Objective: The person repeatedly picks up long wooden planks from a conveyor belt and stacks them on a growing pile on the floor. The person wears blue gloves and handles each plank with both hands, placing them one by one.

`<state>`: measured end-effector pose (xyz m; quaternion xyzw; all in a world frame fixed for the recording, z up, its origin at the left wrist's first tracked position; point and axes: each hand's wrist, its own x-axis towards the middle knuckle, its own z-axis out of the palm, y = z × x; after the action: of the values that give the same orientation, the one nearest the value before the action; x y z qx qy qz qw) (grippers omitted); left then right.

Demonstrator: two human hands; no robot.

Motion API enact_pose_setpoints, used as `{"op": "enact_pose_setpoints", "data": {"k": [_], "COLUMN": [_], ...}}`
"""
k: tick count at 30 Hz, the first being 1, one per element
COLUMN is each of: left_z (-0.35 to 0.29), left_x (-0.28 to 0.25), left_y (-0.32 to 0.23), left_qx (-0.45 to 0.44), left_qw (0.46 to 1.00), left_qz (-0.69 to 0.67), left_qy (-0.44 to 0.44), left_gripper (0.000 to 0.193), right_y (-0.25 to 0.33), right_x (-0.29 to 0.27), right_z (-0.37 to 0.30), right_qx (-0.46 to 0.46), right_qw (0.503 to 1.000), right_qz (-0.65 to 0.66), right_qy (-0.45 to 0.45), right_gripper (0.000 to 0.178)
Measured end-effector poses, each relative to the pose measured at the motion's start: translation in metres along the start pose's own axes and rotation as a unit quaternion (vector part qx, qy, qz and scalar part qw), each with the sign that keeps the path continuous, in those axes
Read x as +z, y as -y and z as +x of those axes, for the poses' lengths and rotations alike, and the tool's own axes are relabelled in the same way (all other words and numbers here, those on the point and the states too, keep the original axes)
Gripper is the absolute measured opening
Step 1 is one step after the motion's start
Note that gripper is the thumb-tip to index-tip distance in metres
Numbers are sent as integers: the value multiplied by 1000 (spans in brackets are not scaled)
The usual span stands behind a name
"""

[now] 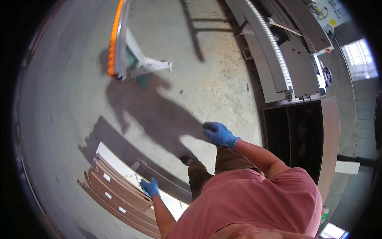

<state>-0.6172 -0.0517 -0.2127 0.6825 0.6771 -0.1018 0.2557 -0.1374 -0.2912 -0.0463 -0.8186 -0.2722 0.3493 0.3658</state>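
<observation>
My left hand, in a blue glove, is held out over a white panel at the near left. Its fingers are apart, and whether they touch the panel I cannot tell. Beside that panel lies a stack of brown boards with small white labels on their edges. My right hand, gloved in blue too, hangs in front of my right leg. Its fingers are loosely bent, apart from one another, with nothing seen in them.
A roller stand with orange wheels and a white leg stands ahead on the left. On the right is a grey machine with a long roller rail. A dark open cabinet stands near my right side. Concrete floor lies between them.
</observation>
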Motion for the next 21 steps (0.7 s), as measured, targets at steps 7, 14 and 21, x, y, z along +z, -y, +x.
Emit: {"op": "enact_pose_setpoints", "data": {"k": [7,14,21], "left_z": [-88,-151,-155], "left_x": [71,66,91], "left_y": [-108,-269,-296], "left_qx": [7,115,106], "left_qw": [974,961,955], "left_qz": [-180,-130,-174], "left_qy": [140,216,214], "left_gripper": [86,76,68], "right_y": [7,-165,-227], "right_x": [-278,-544,-616], "right_z": [35,114,197], "right_qx": [-196,-34,-81], "right_qw": [881,728,564], "right_qz": [-60,285,724], "right_qy": [-425,-623,-389], "right_gripper": [30,64,33]}}
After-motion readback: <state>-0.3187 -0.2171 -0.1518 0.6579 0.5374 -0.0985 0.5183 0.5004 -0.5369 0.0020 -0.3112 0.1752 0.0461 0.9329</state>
